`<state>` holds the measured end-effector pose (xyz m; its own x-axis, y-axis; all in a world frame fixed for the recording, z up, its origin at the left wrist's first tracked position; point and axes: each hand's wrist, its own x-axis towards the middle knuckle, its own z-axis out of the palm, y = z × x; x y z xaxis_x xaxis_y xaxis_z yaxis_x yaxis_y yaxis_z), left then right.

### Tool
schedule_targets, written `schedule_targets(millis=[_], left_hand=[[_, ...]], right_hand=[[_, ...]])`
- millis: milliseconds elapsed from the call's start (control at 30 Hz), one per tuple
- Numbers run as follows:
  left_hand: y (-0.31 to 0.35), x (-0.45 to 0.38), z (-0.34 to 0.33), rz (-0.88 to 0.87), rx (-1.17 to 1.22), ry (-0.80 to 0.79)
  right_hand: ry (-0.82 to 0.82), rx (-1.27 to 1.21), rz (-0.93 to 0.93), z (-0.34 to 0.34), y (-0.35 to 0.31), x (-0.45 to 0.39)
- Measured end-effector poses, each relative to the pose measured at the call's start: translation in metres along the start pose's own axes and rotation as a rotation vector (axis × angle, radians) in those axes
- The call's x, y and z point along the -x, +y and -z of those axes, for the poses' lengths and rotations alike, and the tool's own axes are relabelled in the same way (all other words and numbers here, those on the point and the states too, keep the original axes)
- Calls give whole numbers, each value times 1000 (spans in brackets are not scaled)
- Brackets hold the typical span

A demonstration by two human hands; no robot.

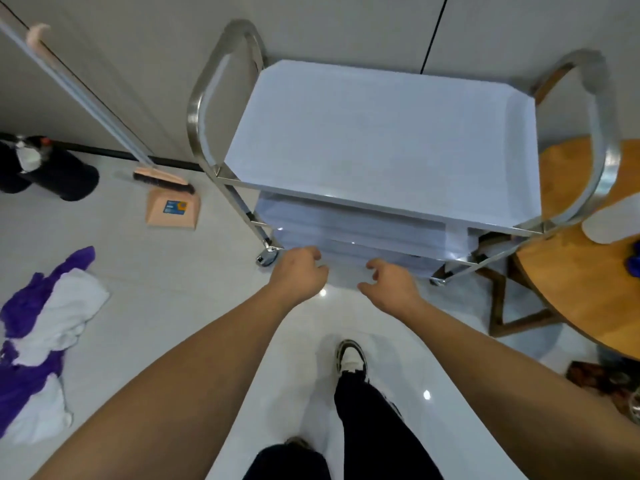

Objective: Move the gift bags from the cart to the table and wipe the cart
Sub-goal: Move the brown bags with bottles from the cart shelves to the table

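Glossy pale floor tiles (145, 271) run up to a light wall, and on them stands a steel three-shelf cart (381, 140), straight ahead of both outstretched arms. Its top shelf lies beyond and above the hands. The left hand (298, 271) reaches toward the near edge of the cart's lowest shelf with its fingers curled under; whether they touch the shelf I cannot tell, and it holds nothing I can make out. The right hand (389, 280), just beside it, hovers at the same edge with fingers loosely bent and spread, holding nothing. No gift bags can be told apart anywhere in view. To the right of the right hand stands a round wooden table (588, 271), its edge tucked against the cart's right handle. Far left of the left hand lies a heap of purple and white cloths (45, 334). Beyond it, a broom (104, 109) leans on the wall above a peach dustpan (173, 211).
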<state>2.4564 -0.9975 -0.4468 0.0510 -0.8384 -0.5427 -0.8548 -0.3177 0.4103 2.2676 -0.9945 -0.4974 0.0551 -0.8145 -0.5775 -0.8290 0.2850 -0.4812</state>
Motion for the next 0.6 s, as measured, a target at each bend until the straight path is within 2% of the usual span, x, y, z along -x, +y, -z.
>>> schedule_targets(millis=[233,367,467,600], left_hand=[[-1,-86,-34,35,-5,-30],[-12,-134,-67,-23,-64,-8],[-29,-169,-96,-90,-74,51],[-48,-222,-128,-170,-72,214]], right_hand=[[28,-94,-63,-16,20,-86],[64,-111,-52,-32,45,-134],[120,-64,-20,-49,66,-172],[243,-2,61,-67,84,-221]])
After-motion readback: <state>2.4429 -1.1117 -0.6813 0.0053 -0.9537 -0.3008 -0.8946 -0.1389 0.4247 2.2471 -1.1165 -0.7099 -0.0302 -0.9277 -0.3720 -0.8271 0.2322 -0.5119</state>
